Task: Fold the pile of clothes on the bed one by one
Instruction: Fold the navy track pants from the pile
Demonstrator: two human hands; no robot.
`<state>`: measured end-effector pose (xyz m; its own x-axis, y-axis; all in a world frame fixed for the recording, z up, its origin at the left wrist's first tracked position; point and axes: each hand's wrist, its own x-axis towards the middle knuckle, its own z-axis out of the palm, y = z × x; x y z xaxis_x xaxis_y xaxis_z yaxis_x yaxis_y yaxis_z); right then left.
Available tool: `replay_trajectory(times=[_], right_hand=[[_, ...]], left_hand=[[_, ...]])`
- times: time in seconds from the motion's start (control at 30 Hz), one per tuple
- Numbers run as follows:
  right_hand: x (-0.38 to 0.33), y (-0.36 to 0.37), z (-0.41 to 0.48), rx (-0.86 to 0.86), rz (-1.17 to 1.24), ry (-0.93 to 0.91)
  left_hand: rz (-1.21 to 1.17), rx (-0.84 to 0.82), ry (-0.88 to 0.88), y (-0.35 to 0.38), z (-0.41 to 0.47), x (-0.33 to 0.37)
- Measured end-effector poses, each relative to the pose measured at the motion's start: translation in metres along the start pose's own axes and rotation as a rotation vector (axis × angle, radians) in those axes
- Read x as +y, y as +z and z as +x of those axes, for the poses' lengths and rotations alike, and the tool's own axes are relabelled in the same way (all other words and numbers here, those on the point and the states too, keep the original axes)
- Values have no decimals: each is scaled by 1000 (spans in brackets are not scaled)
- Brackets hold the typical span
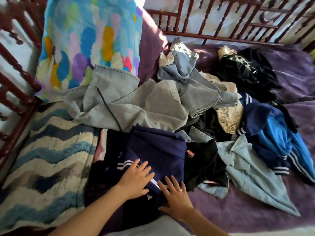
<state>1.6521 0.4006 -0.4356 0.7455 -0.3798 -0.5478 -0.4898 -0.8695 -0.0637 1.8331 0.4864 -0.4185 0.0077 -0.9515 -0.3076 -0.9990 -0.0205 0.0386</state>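
A navy garment with white stripes (158, 150) lies flat at the near edge of the bed. My left hand (136, 179) rests on it with fingers spread flat. My right hand (175, 195) presses flat beside it, on the garment's lower right part. Behind lies the unfolded pile: grey-blue denim trousers (136, 103), a light denim piece (184, 65), a black shirt (202, 160), a light blue denim shirt (252, 171), a blue and navy striped jacket (272, 132) and dark clothes (247, 68) at the back right.
A purple sheet (289, 68) covers the bed. A blue and white zigzag blanket (51, 159) lies at the left. A colourful pillow (88, 41) leans against the dark red wooden rails (187, 17) that ring the bed.
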Motion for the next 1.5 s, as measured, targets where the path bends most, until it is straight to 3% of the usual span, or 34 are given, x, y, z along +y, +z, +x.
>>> replay_trajectory(times=[0.1,0.23,0.33,0.47,0.7,0.9,1.17,1.5], right_hand=[[0,12,11,37,19,119],[2,19,21,-29,67,134],[12,15,22,152,155,122],[22,-28,13,399,76,-13],[38,-86,-20,566,-32,-86],[88,-138,-66,754,-173,-13],[210,-125,-198,980,-196,233],[349,-45,-395,1129,-141,603]], left_hand=[[-17,-310,-118,31,-9,-9],[-60,-234,-211,49,-17,-11],[-75,-197,-263,46,-12,-7],[-87,18,-230,31,-7,-2],[-135,379,-133,-5,10,-10],[6,703,53,-96,48,3],[162,903,313,-201,117,147],[165,913,612,-264,196,397]])
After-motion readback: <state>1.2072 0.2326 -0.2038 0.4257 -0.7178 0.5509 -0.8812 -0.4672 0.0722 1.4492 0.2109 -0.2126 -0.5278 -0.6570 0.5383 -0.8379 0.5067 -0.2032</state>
